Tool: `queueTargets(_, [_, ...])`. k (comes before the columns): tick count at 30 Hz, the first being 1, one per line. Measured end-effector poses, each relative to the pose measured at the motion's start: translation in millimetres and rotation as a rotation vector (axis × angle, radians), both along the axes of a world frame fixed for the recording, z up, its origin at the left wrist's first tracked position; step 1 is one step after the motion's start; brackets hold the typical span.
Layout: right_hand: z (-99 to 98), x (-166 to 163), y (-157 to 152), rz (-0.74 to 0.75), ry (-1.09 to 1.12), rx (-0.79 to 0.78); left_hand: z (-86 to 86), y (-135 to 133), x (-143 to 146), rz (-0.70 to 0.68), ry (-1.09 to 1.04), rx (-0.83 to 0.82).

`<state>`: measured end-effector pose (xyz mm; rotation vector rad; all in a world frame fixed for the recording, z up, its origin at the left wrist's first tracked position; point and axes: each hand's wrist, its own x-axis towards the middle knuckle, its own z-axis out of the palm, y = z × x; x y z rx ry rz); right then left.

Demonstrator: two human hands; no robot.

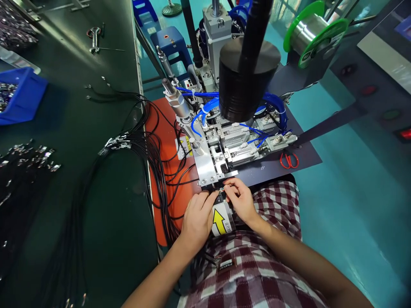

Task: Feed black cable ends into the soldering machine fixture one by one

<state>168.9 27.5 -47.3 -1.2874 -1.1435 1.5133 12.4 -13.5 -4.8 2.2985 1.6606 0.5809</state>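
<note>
At the front of the machine (236, 156), both hands meet with the fingertips almost touching. My left hand (199, 216) is closed in a pinch on a small cable end. My right hand (240, 199) pinches from the other side, its thumb and forefinger closed on thin wires (221, 189) that show between the fingertips. Most of the cable is hidden by my fingers. Just beneath the hands lies a white plate with a yellow arrow (219, 220). A metal bracket (205, 167) of the machine stands directly beyond them.
Black cables (162, 188) hang over the orange board (176, 201) left of my hands. On the dark table (125, 239) are bundled connector ends (118, 142), a blue bin (27, 96) and a wrench (94, 40). Red-handled scissors (289, 160) and a solder spool (316, 34) are right.
</note>
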Motion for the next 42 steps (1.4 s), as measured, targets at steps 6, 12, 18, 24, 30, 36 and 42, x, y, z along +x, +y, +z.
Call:
queueTargets(6, [-9.4, -2, -8, -0.055, -0.046, -0.004, -1.3, -1, -1, -0.006, 0.000, 0.013])
queueTargets(12, [-6.6, -3, -5, -0.017, -0.010, -0.029, -1.2, -1, 0, 0.013, 0.022, 0.004])
queueTargets(18, [10.8, -5, 8, 0.028, 0.176, -0.256, -2.2, 1, 4, 0.023, 0.113, -0.016])
queueTargets(24, [21.0, -8, 9, 0.013, 0.252, -0.334, 2.4, -9, -2, 0.091, -0.020, -0.071])
queueTargets(30, [21.8, -6, 8, -0.008, 0.246, -0.324, 4.6, -53, -9, 0.258, 0.137, -0.114])
queueTargets(36, [18.1, -6, 10, 0.012, 0.226, -0.319, -0.9, -54, -11, 0.266, 0.259, -0.059])
queueTargets(42, [16.1, 1, 10, 0.012, 0.205, -0.312, -6.8, -50, -17, 0.247, 0.283, -0.026])
